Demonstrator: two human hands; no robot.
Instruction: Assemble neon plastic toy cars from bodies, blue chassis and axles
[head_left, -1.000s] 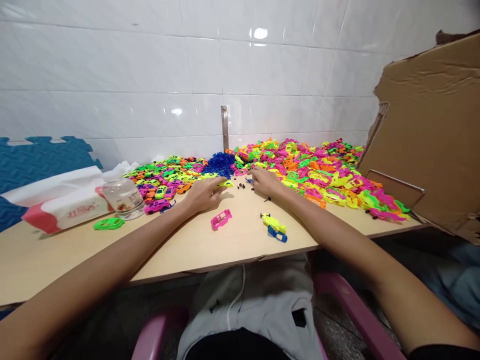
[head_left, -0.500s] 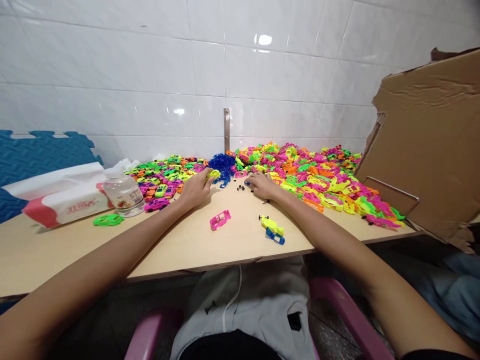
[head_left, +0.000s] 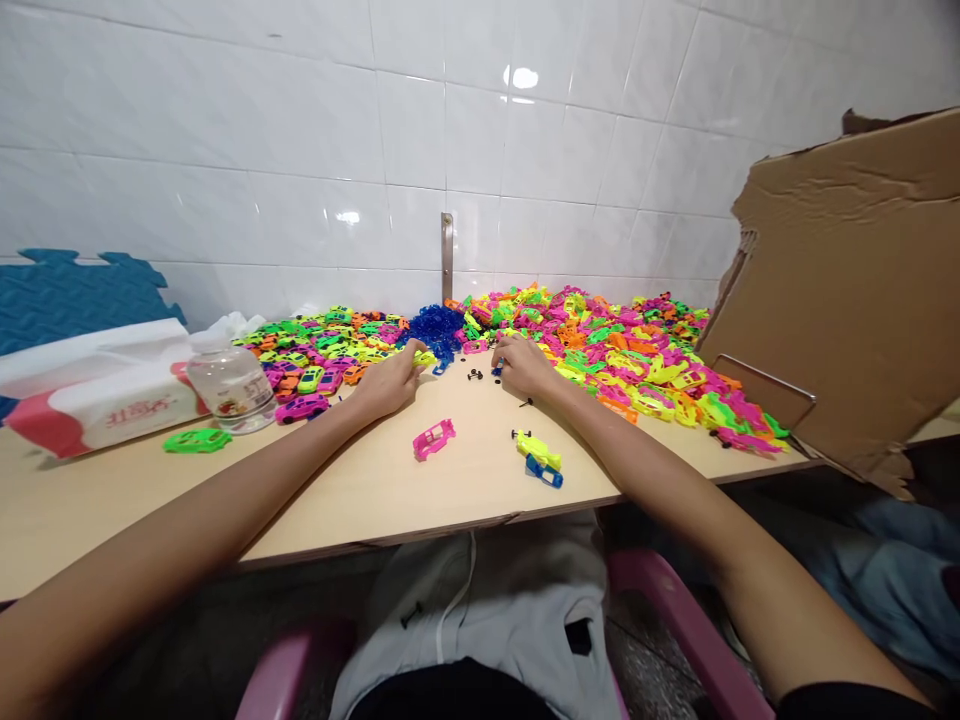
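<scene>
My left hand (head_left: 394, 382) rests by the pile of toy cars, with thumb and fingers closed on a yellow toy car body (head_left: 425, 358). To its right, my right hand (head_left: 523, 364) has its fingers curled down at the tabletop. A bit of a blue plastic car part (head_left: 496, 369) shows under those fingertips; the rest of it is hidden. Between the hands lie small black wheel axles (head_left: 475, 375). Nearer me are a pink car body (head_left: 434, 439), a yellow car body (head_left: 538, 450) and a blue car part (head_left: 544, 471) touching the yellow one.
Blue parts (head_left: 435, 326) are heaped at the wall, between toy cars (head_left: 322, 375) on the left and loose car bodies (head_left: 637, 360) on the right. A jar (head_left: 231, 392), a tissue pack (head_left: 112, 405) and a green car (head_left: 197, 441) stand left; cardboard (head_left: 847, 290) leans right.
The view has shifted slightly. My right fingers have curled more over the blue part. My left hand still holds the yellow car body in about the same place.
</scene>
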